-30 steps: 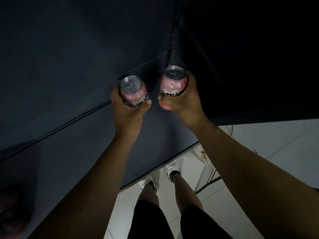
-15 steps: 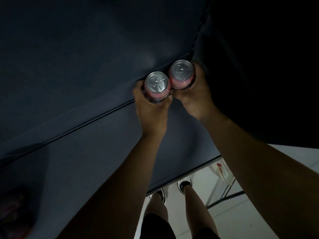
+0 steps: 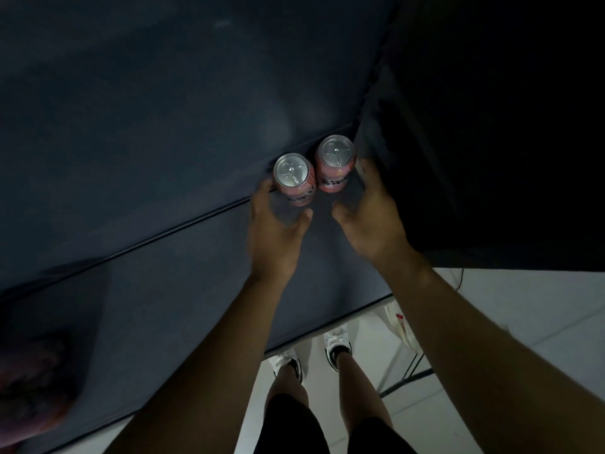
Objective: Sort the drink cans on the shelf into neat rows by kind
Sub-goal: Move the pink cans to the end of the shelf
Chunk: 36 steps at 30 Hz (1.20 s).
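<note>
My left hand (image 3: 276, 224), grip wide, cups loosely just beside the left pink can (image 3: 294, 178); my right hand (image 3: 370, 217), grip also wide, is beside the right pink can (image 3: 334, 163). Both cans stand upright on the shelf (image 3: 327, 253).

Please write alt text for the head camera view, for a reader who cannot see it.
Seen from above, the left can and right can, both pink, stand upright side by side on a dark shelf. The left hand and right hand are open close around them, slightly blurred.
</note>
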Available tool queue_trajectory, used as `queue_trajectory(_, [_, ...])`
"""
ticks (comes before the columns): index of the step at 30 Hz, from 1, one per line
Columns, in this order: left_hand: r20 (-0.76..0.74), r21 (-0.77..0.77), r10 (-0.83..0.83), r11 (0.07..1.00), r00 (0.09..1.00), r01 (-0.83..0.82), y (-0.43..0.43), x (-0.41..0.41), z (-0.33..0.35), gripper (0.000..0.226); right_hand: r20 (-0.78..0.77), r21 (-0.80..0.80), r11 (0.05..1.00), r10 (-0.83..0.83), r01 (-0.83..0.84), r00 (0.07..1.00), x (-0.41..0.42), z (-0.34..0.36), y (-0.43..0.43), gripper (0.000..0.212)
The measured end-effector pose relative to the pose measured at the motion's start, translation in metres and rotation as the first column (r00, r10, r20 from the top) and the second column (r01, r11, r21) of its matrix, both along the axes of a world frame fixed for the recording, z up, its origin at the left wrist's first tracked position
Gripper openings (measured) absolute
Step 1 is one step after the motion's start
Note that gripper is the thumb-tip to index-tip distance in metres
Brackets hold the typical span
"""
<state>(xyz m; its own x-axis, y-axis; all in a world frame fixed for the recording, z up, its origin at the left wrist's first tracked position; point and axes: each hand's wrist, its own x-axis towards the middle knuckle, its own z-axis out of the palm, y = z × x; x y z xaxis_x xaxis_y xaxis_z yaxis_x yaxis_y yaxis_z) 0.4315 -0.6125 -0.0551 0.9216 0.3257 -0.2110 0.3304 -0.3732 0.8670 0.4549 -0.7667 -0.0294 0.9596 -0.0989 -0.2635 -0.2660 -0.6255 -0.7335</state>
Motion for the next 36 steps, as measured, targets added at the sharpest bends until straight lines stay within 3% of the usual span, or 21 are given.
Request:
queue_trajectory(8, [-0.061,0.419,-0.081,0.903,0.995,0.099,0.024,-0.064,0.082,0.061,-0.029,-0.272,0.919,0.287,-0.284,0.957,-0.043,0.078,0.018,0.073])
queue_trajectory(15, [-0.083,0.675,-0.029,0.734,0.996,0.078,0.042,-0.113,0.142,0.055,-0.141,-0.437,0.731,0.520,-0.525,0.842,-0.071,0.138,0.038,0.070])
queue_trajectory(25, [-0.298,0.743,0.182,0.661,0.937,0.108,0.067,-0.181,0.180,0.058,-0.186,-0.441,0.537,0.730,-0.720,0.658,-0.102,0.166,0.092,0.062])
queue_trajectory(36, [-0.329,0.756,0.447,0.652,0.832,-0.051,0.120,-0.255,0.195,0.063,-0.127,-0.454,0.346,0.887,-0.821,0.444,-0.138,0.183,0.178,0.060])
